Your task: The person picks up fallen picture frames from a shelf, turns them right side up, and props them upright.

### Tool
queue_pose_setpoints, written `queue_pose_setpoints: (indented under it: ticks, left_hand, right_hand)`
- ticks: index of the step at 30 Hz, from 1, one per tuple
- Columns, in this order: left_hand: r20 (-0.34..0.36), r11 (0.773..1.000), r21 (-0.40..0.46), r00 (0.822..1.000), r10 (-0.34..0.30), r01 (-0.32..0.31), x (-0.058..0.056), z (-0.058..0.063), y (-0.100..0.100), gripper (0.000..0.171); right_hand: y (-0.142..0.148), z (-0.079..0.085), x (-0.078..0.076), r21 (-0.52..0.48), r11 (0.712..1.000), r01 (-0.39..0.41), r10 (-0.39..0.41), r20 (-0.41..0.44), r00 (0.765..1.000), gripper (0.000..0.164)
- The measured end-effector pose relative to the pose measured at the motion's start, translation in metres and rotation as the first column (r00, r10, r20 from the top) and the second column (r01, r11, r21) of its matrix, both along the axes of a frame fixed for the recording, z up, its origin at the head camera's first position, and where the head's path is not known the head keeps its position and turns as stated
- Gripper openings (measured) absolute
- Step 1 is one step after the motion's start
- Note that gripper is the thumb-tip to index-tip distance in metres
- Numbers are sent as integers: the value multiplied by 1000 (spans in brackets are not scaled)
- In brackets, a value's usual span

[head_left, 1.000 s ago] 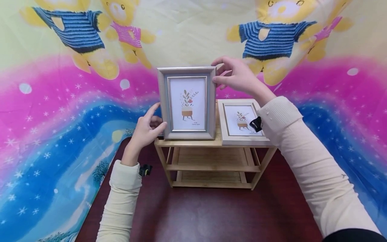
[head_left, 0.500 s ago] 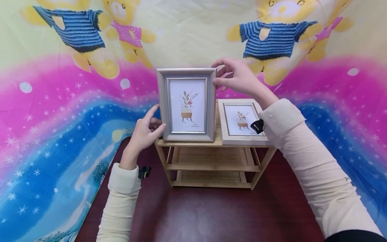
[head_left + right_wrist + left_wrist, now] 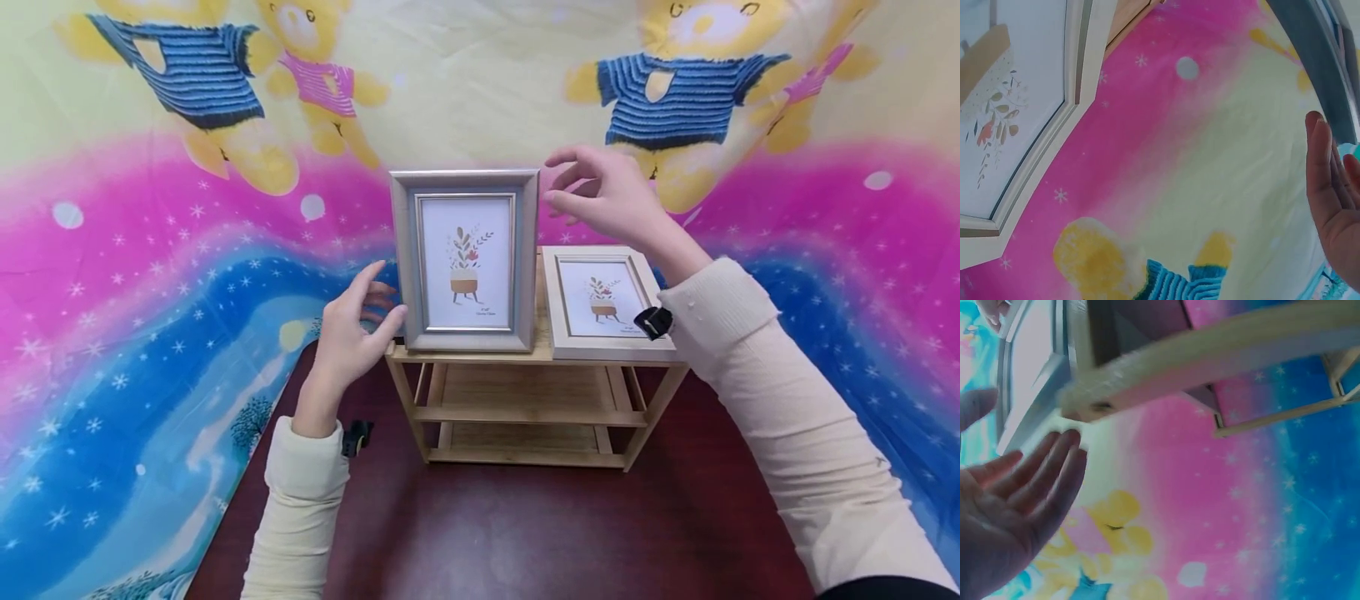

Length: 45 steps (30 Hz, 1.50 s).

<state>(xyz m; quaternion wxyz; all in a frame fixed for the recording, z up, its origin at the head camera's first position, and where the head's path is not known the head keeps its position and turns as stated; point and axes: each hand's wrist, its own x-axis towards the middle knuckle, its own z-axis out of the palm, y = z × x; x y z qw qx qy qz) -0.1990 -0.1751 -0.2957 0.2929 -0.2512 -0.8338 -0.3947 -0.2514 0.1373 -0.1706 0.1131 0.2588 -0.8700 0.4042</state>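
A silver-grey picture frame [image 3: 468, 342] with a plant print stands upright on the left part of a wooden rack's top. My left hand [image 3: 348, 333] is beside its lower left edge, fingers spread and gripping nothing; the left wrist view shows the same hand [image 3: 1016, 506] with its fingers apart. To the upper right of the frame, my right hand [image 3: 603, 196] hovers just off its edge, fingers loosely bent around nothing. A cream picture frame [image 3: 562, 340] with a similar print lies on the rack's right part, below my right wrist.
The light wooden rack [image 3: 525, 414] has lower shelves and stands on a dark red-brown table [image 3: 517, 533]. Behind hangs a cloth backdrop [image 3: 480, 92] printed with teddy bears and snowflakes. Dark straps with small devices sit on both wrists.
My right hand has let go of the silver-grey frame's upper right edge and moved right. My left hand has drawn slightly left from its side. The frame has stayed standing.
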Motion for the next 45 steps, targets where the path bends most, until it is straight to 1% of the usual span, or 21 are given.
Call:
queue_pose_setpoints:
  ticks: [2,4,7,9,13,17,19,22,24,27,31,34,36,38,41,43,45]
  left_hand:
    - [-83,999,33,996,24,-21,6,1,3,46]
    - [-168,997,67,985,39,-28,11,3,7,38]
    - [-253,995,99,967,17,8,18,4,14,29]
    - [-280,993,112,960,-6,39,23,5,20,24]
    - [-279,981,148,957,-78,123,30,5,36,20]
    - [-248,966,170,957,-148,193,35,3,55,19]
    - [-240,959,177,955,-176,221,37,2,64,19]
    - [-239,942,201,946,-218,268,39,0,78,19]
    - [-241,935,208,942,-235,286,40,-1,87,20]
    - [-225,934,203,943,-247,294,42,-4,101,26]
    - [-203,954,167,956,-212,248,43,-7,118,39]
    - [-173,975,126,972,-162,185,44,-8,131,51]
    - [-125,985,91,983,-133,145,45,-10,140,59]
    - [-51,993,47,993,-102,104,48,-12,150,68]
    - [44,999,-36,998,-33,35,54,-15,165,79]
    - [63,995,-96,998,31,-25,58,-18,174,84]
    - [51,985,-147,994,100,-92,60,-19,183,86]
  right_hand:
    - [5,-1,8,-28,999,25,-25,-6,1000,34]
    - [9,-2,16,-51,998,36,-37,-22,999,29]
    - [17,-7,28,-75,997,31,-34,-49,998,22]
    - [23,-12,35,-81,996,28,-33,-64,997,20]
    - [34,-22,48,-84,995,55,-59,-53,997,20]
    - [45,-31,61,-79,993,93,-95,-31,995,20]
    - [50,-35,67,-75,992,99,-101,-25,995,19]
    - [57,-40,75,-58,991,117,-118,-17,993,17]
    - [62,-44,79,-45,990,135,-136,-14,991,16]
    - [70,-50,82,-17,983,181,-181,-9,983,15]
    - [82,-56,79,9,973,232,-232,17,972,20]
    - [90,-59,73,35,968,249,-250,42,967,25]
    - [95,-61,69,63,965,256,-260,55,964,30]
    - [100,-62,64,111,957,268,-277,65,959,37]
    - [106,-64,55,189,939,286,-307,91,947,53]
    - [110,-66,46,233,928,292,-326,119,938,63]
    - [114,-69,36,252,921,297,-341,155,927,70]
